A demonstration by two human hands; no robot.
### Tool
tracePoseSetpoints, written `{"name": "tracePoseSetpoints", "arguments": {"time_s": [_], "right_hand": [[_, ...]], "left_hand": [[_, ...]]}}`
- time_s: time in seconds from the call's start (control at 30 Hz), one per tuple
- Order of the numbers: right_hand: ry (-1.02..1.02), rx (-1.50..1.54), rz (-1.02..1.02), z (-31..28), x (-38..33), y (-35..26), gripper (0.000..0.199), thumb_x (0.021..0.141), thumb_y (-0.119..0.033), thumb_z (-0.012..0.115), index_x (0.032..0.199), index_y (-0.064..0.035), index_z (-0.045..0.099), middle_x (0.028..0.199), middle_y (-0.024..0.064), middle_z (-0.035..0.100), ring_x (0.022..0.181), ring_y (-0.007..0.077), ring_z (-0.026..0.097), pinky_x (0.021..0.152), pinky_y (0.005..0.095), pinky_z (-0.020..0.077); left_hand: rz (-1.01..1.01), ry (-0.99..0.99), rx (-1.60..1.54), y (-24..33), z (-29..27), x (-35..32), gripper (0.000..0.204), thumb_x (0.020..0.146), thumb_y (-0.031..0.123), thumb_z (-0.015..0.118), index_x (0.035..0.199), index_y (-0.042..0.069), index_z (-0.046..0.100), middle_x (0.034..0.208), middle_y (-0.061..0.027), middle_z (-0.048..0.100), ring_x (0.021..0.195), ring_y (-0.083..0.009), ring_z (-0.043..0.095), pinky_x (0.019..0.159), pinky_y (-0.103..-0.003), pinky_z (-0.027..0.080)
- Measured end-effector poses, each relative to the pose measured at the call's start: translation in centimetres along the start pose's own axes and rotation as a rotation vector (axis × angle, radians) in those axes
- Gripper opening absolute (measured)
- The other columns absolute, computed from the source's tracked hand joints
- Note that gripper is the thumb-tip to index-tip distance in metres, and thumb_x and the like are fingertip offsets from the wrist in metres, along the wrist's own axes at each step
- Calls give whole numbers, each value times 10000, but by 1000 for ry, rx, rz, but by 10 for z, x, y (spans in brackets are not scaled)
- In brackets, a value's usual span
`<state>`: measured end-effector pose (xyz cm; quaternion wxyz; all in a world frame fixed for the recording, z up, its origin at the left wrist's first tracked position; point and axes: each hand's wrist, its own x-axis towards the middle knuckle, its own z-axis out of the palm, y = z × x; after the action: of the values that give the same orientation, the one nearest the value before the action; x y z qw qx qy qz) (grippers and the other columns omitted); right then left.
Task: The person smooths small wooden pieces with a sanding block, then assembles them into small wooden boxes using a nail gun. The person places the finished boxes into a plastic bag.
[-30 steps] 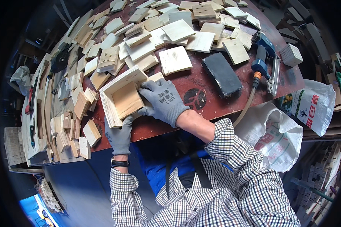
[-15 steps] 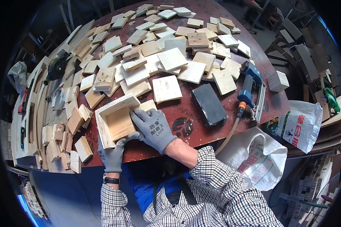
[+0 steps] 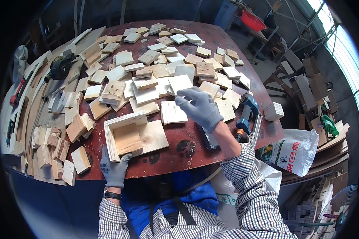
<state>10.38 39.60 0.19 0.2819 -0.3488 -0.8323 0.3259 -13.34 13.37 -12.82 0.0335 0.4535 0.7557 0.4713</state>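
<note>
My left hand (image 3: 115, 166), in a grey work glove, grips the lower edge of a small open wooden box (image 3: 127, 137) near the table's front edge. Against the box's right side lies a flat square board (image 3: 153, 137). My right hand (image 3: 199, 109), gloved too, is over the loose wood pieces with fingers apart and nothing held. Its fingertips are beside a pale square piece (image 3: 180, 83); whether they touch it I cannot tell. Below the hand lies another square piece (image 3: 173, 112). My right forearm partly hides a dark block (image 3: 207, 139).
A blue nail gun (image 3: 247, 113) with a hose lies right of my forearm. Many wood pieces cover the red table (image 3: 195, 153). Stacked blocks (image 3: 48, 145), long strips and a black tool (image 3: 62, 67) line the left side. White sacks (image 3: 293, 149) hang off the right edge.
My right hand has left the box and moved right and away from me over the wood pieces. The square board beside the box is now uncovered. The view has shifted.
</note>
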Motion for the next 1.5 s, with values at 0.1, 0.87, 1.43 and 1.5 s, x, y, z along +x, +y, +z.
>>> {"name": "tracePoseSetpoints", "arguments": {"time_s": [0.1,0.87,1.43,1.5], "right_hand": [[288,-692,176,-55,58,79,581,946,-468,715,1374,-76,683,1270,228,695,1193,381,682,1018,489,533],[345,1246,306,-113,51,84,645,988,-474,689,1460,-58,545,1399,186,629,1238,332,654,1121,480,513],[196,-227,-139,180,-96,-62,867,731,-517,925,1392,-91,558,1287,191,566,1180,384,579,970,493,500],[231,-223,-239,186,-89,-57,883,761,-430,922,1458,-62,525,1318,198,550,1176,390,586,988,512,507]], "left_hand": [[-19,-38,-13,4,-2,1,796,807,508,907,1329,-10,604,1120,-188,672,1002,-407,700,845,-465,567],[-23,-58,54,4,-10,1,812,797,517,902,1331,-10,590,1102,-185,646,956,-416,687,811,-488,570],[10,-74,137,0,-5,0,705,796,248,877,1399,39,578,1152,-167,653,1015,-384,696,837,-469,600],[-46,-93,105,4,-6,0,682,797,219,868,1388,38,581,1152,-167,653,1015,-385,696,834,-470,600]]}}
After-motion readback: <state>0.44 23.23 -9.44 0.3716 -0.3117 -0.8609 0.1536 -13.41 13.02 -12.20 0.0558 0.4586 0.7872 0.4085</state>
